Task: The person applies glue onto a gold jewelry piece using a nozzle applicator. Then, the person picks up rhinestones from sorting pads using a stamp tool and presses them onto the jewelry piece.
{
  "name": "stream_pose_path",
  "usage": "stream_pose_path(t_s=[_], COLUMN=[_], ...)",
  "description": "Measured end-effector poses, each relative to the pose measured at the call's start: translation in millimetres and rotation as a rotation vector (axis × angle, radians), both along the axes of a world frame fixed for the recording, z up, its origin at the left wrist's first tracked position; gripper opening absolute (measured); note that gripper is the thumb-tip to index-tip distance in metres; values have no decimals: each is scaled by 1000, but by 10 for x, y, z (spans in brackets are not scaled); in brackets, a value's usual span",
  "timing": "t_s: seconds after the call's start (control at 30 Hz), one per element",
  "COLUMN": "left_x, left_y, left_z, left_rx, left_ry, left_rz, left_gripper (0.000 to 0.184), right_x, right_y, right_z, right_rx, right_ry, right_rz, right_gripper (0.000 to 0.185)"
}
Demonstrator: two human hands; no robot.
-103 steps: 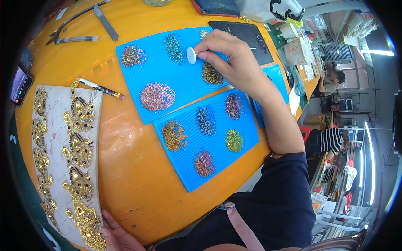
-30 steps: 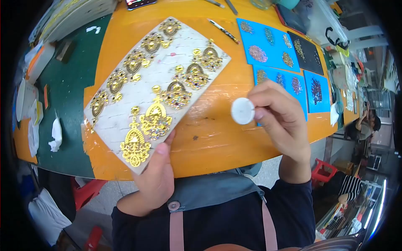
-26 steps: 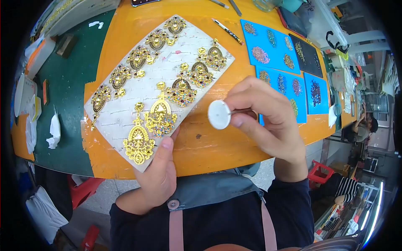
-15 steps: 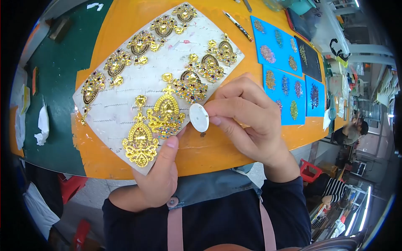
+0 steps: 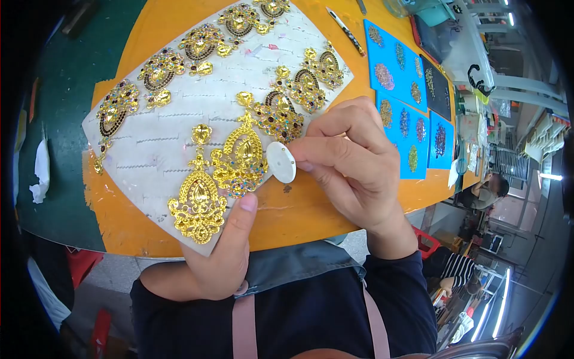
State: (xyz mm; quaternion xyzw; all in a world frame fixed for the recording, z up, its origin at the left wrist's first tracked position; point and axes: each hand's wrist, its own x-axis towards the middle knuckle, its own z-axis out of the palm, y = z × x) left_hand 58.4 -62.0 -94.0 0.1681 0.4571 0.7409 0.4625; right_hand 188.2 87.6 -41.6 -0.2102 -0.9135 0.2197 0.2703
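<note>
My left hand [image 5: 220, 257] grips the lower corner of a white board [image 5: 140, 149], thumb on top and the other fingers out of sight beneath. Gold earrings with pendant drops are set in rows on the board. Close to my left thumb are a plain gold earring [image 5: 199, 200] and another gold earring [image 5: 244, 152] with small coloured stones along its lower part. Further up, more earrings [image 5: 160, 69] carry dark and coloured stones. My right hand [image 5: 359, 170] pinches a small white disc [image 5: 281, 163] between thumb and forefinger. Tiny stones sit near the disc's edge, beside the stone-dotted earring.
Blue trays [image 5: 394, 66] with heaps of coloured stones lie to the right, alongside a black tray [image 5: 436, 87]. A pen [image 5: 347, 31] rests on the orange tabletop [image 5: 293, 218]. White crumpled paper [image 5: 40, 170] lies on the green surface at left. Other people are in the background at right.
The board appears larger and shifted slightly left as the view moves. My right hand with the white disc has moved slightly left. Both hands keep their holds.
</note>
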Motion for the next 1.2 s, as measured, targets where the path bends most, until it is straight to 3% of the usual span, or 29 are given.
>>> stream_pose_path(t_s=[0.17,1.2], left_x=[-20,-23], left_y=[8,-18], left_z=[13,37], left_rx=[-23,-1], left_ry=[94,52], left_rz=[-15,-21], left_gripper=[33,30], right_x=[-16,-27], right_y=[5,-21], right_z=[-9,34], right_rx=[9,11], right_ry=[-4,-18], right_rz=[0,-13], right_gripper=[24,22])
